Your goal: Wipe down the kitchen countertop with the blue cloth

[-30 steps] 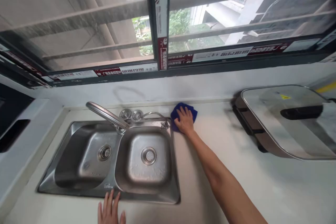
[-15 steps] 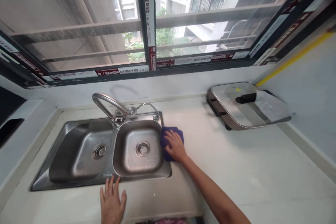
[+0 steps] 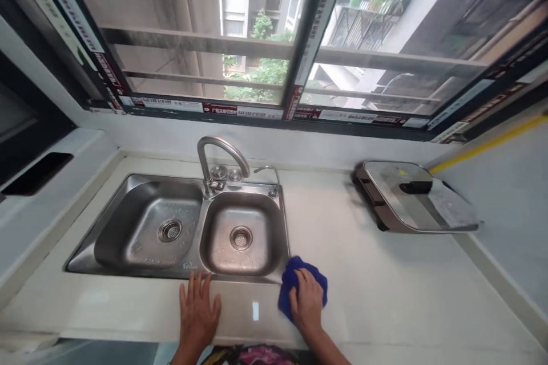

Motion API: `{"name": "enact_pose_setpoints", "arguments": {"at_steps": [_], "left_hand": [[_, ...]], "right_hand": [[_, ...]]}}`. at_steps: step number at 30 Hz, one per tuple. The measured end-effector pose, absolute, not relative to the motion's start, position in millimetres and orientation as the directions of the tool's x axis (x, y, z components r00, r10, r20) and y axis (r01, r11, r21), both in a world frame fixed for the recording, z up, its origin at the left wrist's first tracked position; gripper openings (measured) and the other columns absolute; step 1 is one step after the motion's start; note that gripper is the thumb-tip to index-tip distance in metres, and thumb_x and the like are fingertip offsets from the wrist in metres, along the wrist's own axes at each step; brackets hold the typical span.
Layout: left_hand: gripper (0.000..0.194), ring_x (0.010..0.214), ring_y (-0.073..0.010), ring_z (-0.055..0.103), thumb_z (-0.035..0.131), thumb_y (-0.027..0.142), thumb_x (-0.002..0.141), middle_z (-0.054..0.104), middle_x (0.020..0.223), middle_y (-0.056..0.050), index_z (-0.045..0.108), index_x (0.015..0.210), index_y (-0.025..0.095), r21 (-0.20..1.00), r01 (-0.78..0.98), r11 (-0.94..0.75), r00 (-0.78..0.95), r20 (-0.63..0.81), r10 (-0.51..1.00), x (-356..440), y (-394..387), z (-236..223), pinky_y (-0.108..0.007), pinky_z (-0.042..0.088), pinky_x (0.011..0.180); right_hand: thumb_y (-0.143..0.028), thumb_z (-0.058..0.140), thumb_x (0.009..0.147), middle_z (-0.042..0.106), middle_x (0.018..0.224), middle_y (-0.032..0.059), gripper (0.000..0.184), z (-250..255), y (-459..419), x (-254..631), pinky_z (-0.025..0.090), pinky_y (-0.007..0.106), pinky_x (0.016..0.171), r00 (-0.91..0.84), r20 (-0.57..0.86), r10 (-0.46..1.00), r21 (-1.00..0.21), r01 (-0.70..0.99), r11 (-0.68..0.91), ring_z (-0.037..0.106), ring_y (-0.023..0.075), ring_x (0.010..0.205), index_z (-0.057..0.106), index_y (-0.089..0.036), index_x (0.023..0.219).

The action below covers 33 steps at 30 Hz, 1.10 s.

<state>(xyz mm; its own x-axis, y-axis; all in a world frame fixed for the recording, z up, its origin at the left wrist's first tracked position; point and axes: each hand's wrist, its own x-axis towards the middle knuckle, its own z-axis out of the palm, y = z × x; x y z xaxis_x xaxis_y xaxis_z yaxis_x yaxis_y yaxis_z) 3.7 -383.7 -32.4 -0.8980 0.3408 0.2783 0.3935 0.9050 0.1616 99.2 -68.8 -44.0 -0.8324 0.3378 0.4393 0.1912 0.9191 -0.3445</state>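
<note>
A bunched blue cloth [image 3: 319,283] lies on the counter by the front right corner of the sink. My right hand [image 3: 308,299] presses down on it with curled fingers, gripping its folds. Palm down on the counter's front strip, my left hand [image 3: 198,311] rests flat with fingers spread, the tips at the sink's front rim. The double-bowl steel sink [image 3: 194,239] has water drops in both bowls and a drain in each. An arched faucet [image 3: 222,142] rises behind the divider.
On the right of the counter [image 3: 385,291] stands an electric pan with a glass lid [image 3: 385,194]. A thin-spouted dispenser [image 3: 274,182] is at the sink's back right corner. A dark phone-like slab [image 3: 37,174] lies on the left ledge. Windows line the back.
My right hand has drawn the cloth from the sink's right edge towards me, to the front corner. The cloth is more bunched. My left hand stays flat by the rim. The view has shifted.
</note>
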Motion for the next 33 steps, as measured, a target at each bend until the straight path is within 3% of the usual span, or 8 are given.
{"name": "enact_pose_setpoints", "arguments": {"at_steps": [5,8,12,15,20,25,28,33], "left_hand": [[0.052,0.148,-0.0331,0.032,0.048,0.033,0.092,0.052,0.148,-0.018,0.057,0.138,0.011,0.158,0.393,0.906,-0.892,0.303,0.335,5.4,-384.0,-33.6,-0.060,0.016,0.123],[0.053,0.148,-0.0314,0.032,0.050,0.032,0.091,0.052,0.149,-0.016,0.057,0.139,0.013,0.166,0.392,0.905,-0.889,0.321,0.326,6.3,-385.0,-36.6,-0.057,0.014,0.124],[0.054,0.149,-0.0302,0.032,0.053,0.030,0.090,0.051,0.150,-0.015,0.055,0.141,0.015,0.174,0.398,0.901,-0.883,0.337,0.325,7.2,-386.0,-35.9,-0.055,0.012,0.126],[0.055,0.150,-0.0297,0.029,0.053,0.029,0.089,0.051,0.151,-0.014,0.053,0.143,0.015,0.170,0.398,0.901,-0.884,0.334,0.328,7.6,-386.3,-34.1,-0.055,0.011,0.126],[0.057,0.152,-0.0290,0.026,0.055,0.029,0.087,0.053,0.149,-0.013,0.052,0.143,0.016,0.155,0.402,0.902,-0.883,0.325,0.338,7.7,-387.8,-39.3,-0.055,0.010,0.126],[0.060,0.151,-0.0304,0.028,0.057,0.029,0.085,0.053,0.149,-0.014,0.051,0.143,0.018,0.139,0.399,0.906,-0.894,0.280,0.351,8.3,-389.9,-40.8,-0.056,0.013,0.125],[0.061,0.152,-0.0316,0.026,0.058,0.027,0.083,0.054,0.148,-0.015,0.052,0.143,0.016,0.136,0.411,0.902,-0.892,0.265,0.366,8.7,-389.9,-36.9,-0.056,0.011,0.125],[0.064,0.152,-0.0319,0.025,0.058,0.028,0.084,0.049,0.152,-0.014,0.048,0.146,0.018,0.152,0.391,0.908,-0.913,0.187,0.362,10.8,-388.8,-30.1,-0.057,0.009,0.125]], "right_hand": [[-0.033,0.038,0.097,0.069,0.121,0.0129,0.042,-51.9,-96.3,27.4,0.055,0.049,0.095,-0.889,0.334,0.315,-0.578,0.071,0.813,0.066,0.0286,0.112,0.055,-0.023,0.134],[-0.041,0.035,0.099,0.068,0.124,0.0142,0.046,-58.6,-107.2,-16.5,0.057,0.047,0.096,-0.849,0.292,0.440,-0.718,0.108,0.687,0.066,0.0273,0.113,0.054,-0.020,0.135],[-0.046,0.034,0.099,0.066,0.125,0.0175,0.051,-56.2,-117.3,-73.3,0.055,0.046,0.098,-0.802,0.270,0.533,-0.786,0.136,0.603,0.065,0.0282,0.114,0.050,-0.016,0.137],[-0.044,0.035,0.097,0.064,0.127,0.0188,0.051,-47.1,-122.3,-120.3,0.052,0.048,0.101,-0.777,0.356,0.519,-0.763,0.079,0.641,0.062,0.0291,0.117,0.047,-0.015,0.137],[-0.027,0.033,0.094,0.057,0.135,0.0216,0.048,-41.7,-112.6,-193.8,0.043,0.054,0.110,-0.716,0.540,0.442,-0.628,0.007,0.778,0.050,0.0297,0.132,0.047,-0.012,0.137],[-0.013,0.033,0.088,0.058,0.133,0.0267,0.050,-65.0,-91.3,-235.6,0.040,0.060,0.110,-0.737,0.492,0.463,-0.521,0.176,0.835,0.047,0.0340,0.135,0.051,-0.006,0.134],[-0.009,0.035,0.084,0.062,0.126,0.0250,0.050,-83.2,-90.4,-243.7,0.037,0.062,0.112,-0.779,0.450,0.436,-0.517,0.171,0.839,0.050,0.0339,0.132,0.056,-0.008,0.130],[-0.007,0.035,0.083,0.058,0.134,0.0252,0.054,-94.2,-117.4,-250.5,0.036,0.061,0.112,-0.842,0.410,0.352,-0.471,0.135,0.872,0.045,0.0333,0.137,0.056,-0.008,0.133]]}}
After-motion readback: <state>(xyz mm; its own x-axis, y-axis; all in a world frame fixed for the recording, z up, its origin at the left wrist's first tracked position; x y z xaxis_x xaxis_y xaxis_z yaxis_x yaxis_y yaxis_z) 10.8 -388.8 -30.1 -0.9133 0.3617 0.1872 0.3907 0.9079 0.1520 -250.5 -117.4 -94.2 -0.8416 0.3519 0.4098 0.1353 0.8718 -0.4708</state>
